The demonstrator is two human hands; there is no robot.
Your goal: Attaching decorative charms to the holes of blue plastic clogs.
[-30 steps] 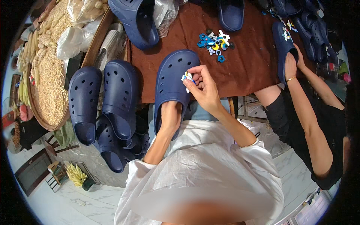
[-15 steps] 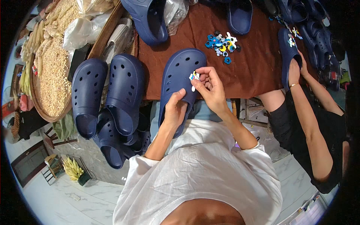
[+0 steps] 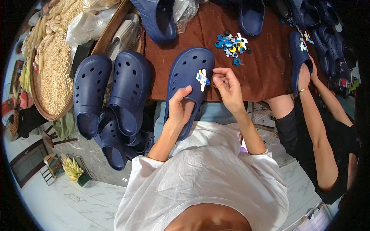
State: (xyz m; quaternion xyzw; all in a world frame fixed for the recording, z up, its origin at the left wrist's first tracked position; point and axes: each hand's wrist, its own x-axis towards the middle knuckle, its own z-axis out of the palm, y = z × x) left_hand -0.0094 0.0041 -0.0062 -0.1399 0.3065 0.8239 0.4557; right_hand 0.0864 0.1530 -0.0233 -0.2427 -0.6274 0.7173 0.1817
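Note:
A navy clog point(image 3: 188, 67) lies toe-away on the edge of the brown-covered table point(image 3: 266, 77). My left hand point(image 3: 180, 107) grips its heel part, thumb on top. A small white and blue charm point(image 3: 202, 78) sits on the clog's upper right side. My right hand point(image 3: 228, 85) hovers just right of the charm with its fingers curled and nothing between them. A pile of colourful charms point(image 3: 232, 42) lies on the cloth beyond the clog.
Two more navy clogs point(image 3: 90, 92) point(image 3: 130, 90) and others lie stacked at my left. A round basket of pale grain point(image 3: 52, 73) stands far left. A person in black at the right rests a hand point(image 3: 304, 75) on a decorated clog point(image 3: 298, 56). More clogs line the table's far side.
My right hand earlier pinched the charm against the clog; now the charm stays on the clog and the hand has drawn a little to the right. My left hand slid up onto the heel.

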